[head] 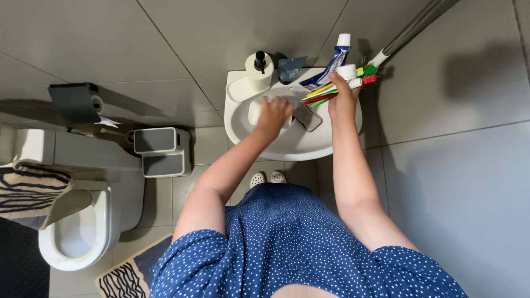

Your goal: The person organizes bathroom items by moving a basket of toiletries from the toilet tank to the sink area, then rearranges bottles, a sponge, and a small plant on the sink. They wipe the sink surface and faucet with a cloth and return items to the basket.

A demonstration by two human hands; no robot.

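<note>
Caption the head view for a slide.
Left hand in round white washbasin; right hand grips colourful toothbrushes and toothpaste tube.

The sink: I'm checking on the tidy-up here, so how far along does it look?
Partly done, at a guess. The right hand holds several toothbrushes and a toothpaste tube lifted off the sink. The left hand rests on a white object in the basin, too hidden to identify. The soap dispenser, a blue packet and a grey pad remain on the sink.
</note>
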